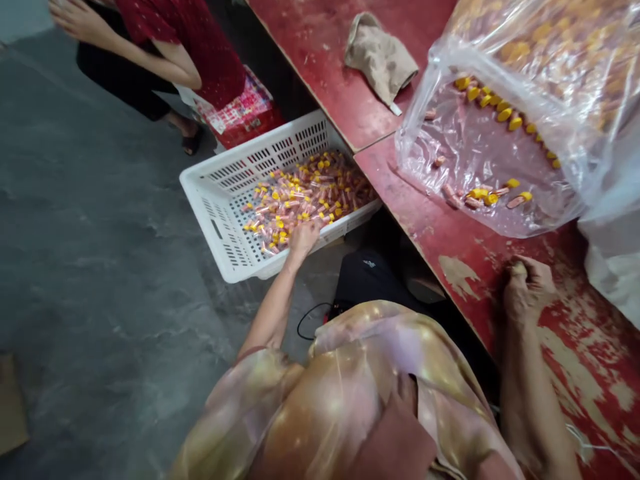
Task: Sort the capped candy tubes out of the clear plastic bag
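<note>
My left hand (304,237) reaches over the near rim of a white plastic crate (203,200). Its fingers are curled down at the edge of a heap of small pink tubes with yellow caps (300,193); what they hold, if anything, is hidden. On the worn red table, my right hand (530,288) rests with its fingers curled in and the thumb against them, and no object shows in it. Beyond that hand lies a clear plastic bag (480,147), its mouth open, with several of the same capped tubes inside.
A crumpled beige cloth (380,57) lies on the red table (405,193) near its edge. At the upper left a person in a red top (185,40) sits close to the crate. A cardboard piece (11,403) is on the grey floor (110,267).
</note>
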